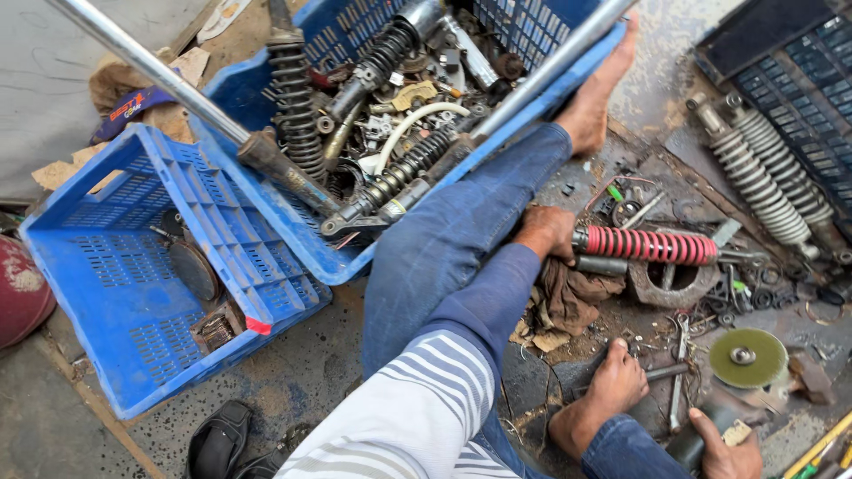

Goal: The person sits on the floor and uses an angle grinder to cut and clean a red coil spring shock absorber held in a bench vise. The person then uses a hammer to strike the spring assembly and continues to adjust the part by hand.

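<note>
Seen from above, a person sits on the floor (293, 372). The left hand (546, 232), arm stretched forward across the knee, closes around the end of a red spring (645, 245) lying among scattered parts. The right hand (729, 454), low at the frame's edge, grips a grinder (741, 381) with a green disc.

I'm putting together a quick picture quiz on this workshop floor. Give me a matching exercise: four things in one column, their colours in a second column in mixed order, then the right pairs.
Things:
1. Spring held by the left hand
2. Crate at the left
3. Disc near the right hand
4. Trouser leg

Colours:
A. bright blue plastic
B. red
C. blue denim
D. green

Pairs: 1-B, 2-A, 3-D, 4-C
</note>
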